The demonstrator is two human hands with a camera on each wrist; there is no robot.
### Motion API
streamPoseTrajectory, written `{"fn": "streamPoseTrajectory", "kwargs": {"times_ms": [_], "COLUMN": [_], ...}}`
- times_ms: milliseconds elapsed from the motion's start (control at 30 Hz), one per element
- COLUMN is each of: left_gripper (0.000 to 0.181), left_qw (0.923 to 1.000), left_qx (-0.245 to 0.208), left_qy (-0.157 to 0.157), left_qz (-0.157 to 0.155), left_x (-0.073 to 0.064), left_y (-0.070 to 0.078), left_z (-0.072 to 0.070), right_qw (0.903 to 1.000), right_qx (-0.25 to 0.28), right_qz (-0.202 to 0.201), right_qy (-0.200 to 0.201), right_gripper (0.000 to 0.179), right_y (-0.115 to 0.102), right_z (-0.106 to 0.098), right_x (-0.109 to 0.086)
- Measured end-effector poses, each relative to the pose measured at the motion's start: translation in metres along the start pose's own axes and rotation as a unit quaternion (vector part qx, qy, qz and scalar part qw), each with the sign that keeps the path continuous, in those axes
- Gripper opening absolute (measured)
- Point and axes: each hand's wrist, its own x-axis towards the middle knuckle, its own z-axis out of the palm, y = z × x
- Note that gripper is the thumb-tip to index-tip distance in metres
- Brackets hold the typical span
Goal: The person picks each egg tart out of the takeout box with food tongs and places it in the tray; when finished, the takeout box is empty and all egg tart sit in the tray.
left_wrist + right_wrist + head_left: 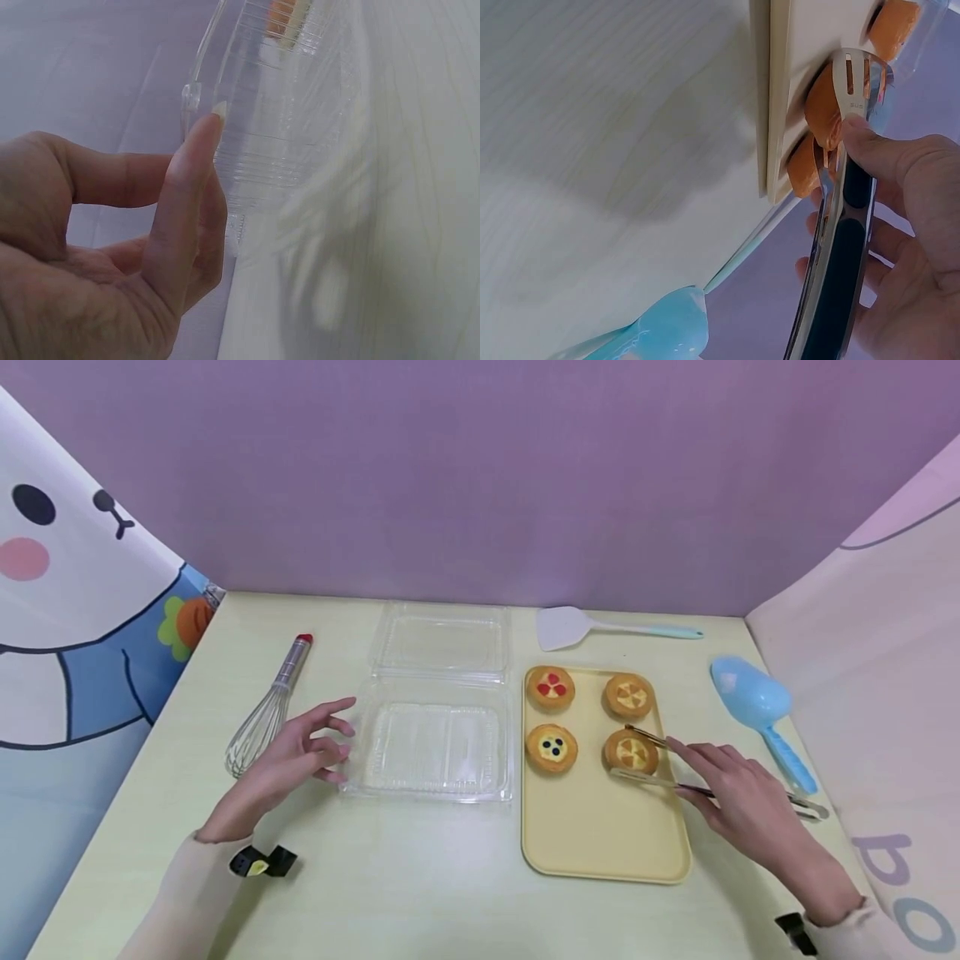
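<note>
My right hand (pixel 750 806) holds metal tongs (pixel 647 778) with dark handle grips, thumb on one arm and fingers along the other. Their tips stand on either side of a tart with a wedge-patterned top (pixel 632 752), at the lower right of the tarts on a pale yellow tray (pixel 600 843). In the right wrist view, a slotted tong end (pixel 851 82) lies against the tart's side. My left hand (pixel 300 752) hovers at the left edge of an opened clear plastic container (pixel 435 752), fingers loosely bent and holding nothing; contact with the container cannot be told.
Also on the tray are a red-topped tart (pixel 551 687), a blueberry tart (pixel 552 748) and another wedge-patterned tart (pixel 628 695). A whisk (pixel 270 710) lies left, a white spatula (pixel 566 627) behind the tray, a blue scoop (pixel 753 693) right. A purple wall (pixel 480 485) stands behind.
</note>
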Motion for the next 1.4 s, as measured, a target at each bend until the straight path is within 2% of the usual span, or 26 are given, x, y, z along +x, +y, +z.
{"fn": "streamPoseTrajectory", "kwargs": {"times_ms": [367, 733, 967, 1067, 1233, 1400], "left_gripper": [0.077, 0.076, 0.076, 0.076, 0.076, 0.076], "left_qw": [1.0000, 0.9997, 0.9996, 0.9996, 0.9996, 0.9997], "left_qx": [0.002, 0.019, 0.024, 0.025, 0.023, 0.020], "left_qy": [0.002, 0.011, 0.010, 0.009, 0.009, 0.010], "left_qz": [-0.002, -0.007, -0.009, -0.010, -0.011, -0.010], "left_x": [0.000, -0.003, -0.003, -0.004, -0.005, -0.005], "left_y": [-0.001, 0.001, 0.004, 0.003, 0.003, 0.004], "left_z": [0.001, 0.003, 0.003, 0.003, 0.003, 0.003], "right_qw": [1.0000, 0.9998, 0.9948, 0.9913, 0.9826, 0.9742], "right_qx": [0.000, 0.002, 0.028, 0.033, 0.035, 0.038], "right_qz": [0.004, 0.006, 0.083, 0.117, 0.182, 0.220], "right_qy": [0.002, 0.018, 0.052, 0.051, 0.010, -0.032], "right_gripper": [0.080, 0.087, 0.087, 0.087, 0.090, 0.090], "right_y": [-0.001, -0.005, 0.008, 0.019, 0.038, 0.049], "right_z": [-0.003, -0.015, -0.017, -0.012, -0.005, 0.006], "right_x": [-0.002, 0.000, 0.002, 0.002, -0.002, -0.006]}}
